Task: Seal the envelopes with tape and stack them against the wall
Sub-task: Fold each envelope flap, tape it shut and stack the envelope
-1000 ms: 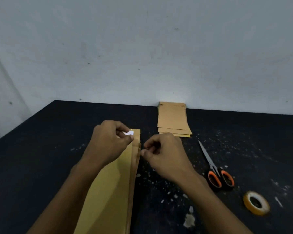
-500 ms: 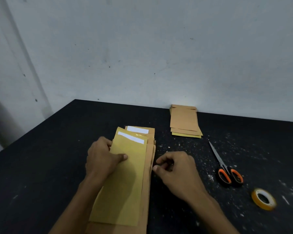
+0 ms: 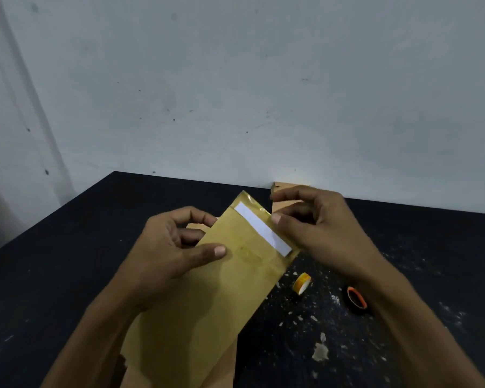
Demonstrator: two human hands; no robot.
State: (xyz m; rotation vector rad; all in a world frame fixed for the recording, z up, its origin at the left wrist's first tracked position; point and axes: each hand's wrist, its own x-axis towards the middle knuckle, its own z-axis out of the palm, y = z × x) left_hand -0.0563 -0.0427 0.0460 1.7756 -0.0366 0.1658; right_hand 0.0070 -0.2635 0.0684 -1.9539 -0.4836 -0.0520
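The left hand (image 3: 168, 253) holds a yellow-brown envelope (image 3: 207, 301) lifted and tilted over the black table (image 3: 53, 275), its thumb laid on the front face and its fingers curled behind the left edge. A white strip (image 3: 262, 232) runs across the envelope just under the open flap at its top end. The right hand (image 3: 319, 231) is at the envelope's upper right corner: its thumb tip touches the edge by the strip's end, and the other fingers are bent and spread above; whether they pinch the flap cannot be told. Beneath the held envelope lies a pile of brown envelopes (image 3: 221, 371). A second stack (image 3: 280, 187), mostly hidden by the right hand, sits against the wall (image 3: 235, 93). On the table to the right lie a yellow tape roll (image 3: 302, 283) and an orange scissors handle (image 3: 356, 299), amid pale paper scraps (image 3: 319, 351)
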